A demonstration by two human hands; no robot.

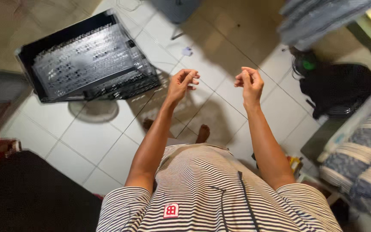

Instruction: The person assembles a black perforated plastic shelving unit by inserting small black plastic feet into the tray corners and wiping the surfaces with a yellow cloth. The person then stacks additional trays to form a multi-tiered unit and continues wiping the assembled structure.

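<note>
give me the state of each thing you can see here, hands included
left hand: raised, fingers curled in, nothing visibly held
right hand: raised, fingers pinched together, nothing visibly held
black crate: tilted, clear perforated sheets stacked on top
black bag: slumped on the floor
striped bedding: rumpled
tiled floor: bare feet standing on it

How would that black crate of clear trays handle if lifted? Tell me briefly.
The black crate looks rigid, so it probably lifts without sagging. The clear trays sit loosely stacked, so they may slide or rattle if tilted. Both hands, left hand and right hand, are probably needed.
</note>
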